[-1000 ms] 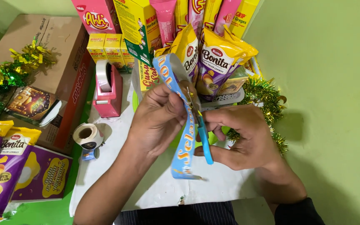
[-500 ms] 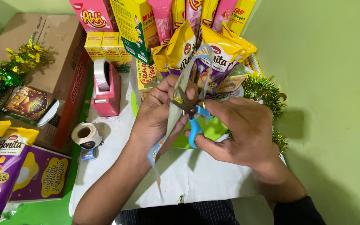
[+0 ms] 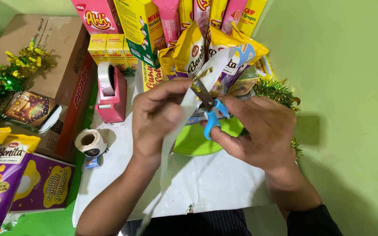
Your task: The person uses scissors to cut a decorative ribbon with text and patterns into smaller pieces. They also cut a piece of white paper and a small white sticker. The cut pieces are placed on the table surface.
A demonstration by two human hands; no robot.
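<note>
Since the earlier frames the paper strip (image 3: 184,116) has turned its printed blue side away; I now see its plain white back, running from upper centre down to the bottom edge of the frame.

Left hand (image 3: 156,116), centre frame: thumb and fingertips pinch the strip near its top, presumably to keep it taut for the blades. Right hand (image 3: 259,131), right of centre: fingers curled through the blue plastic loops of small scissors (image 3: 208,109), metal blades parted around the strip's edge, just beside the left fingertips.

Strip looks thin, glossy and slightly curled; it hangs limp below the pinch.

Beneath the hands: white sheet (image 3: 211,183), a little crinkled, with a lime-green round plate (image 3: 195,142) on it. Upper centre: stacked snack bags (image 3: 191,52) and cardboard boxes, upright like a display. Pink tape dispenser (image 3: 110,94) at upper left of centre, tape roll (image 3: 90,142) below it. Green and gold tinsel (image 3: 5,74) at far left, brown carton (image 3: 53,57) beside it.
</note>
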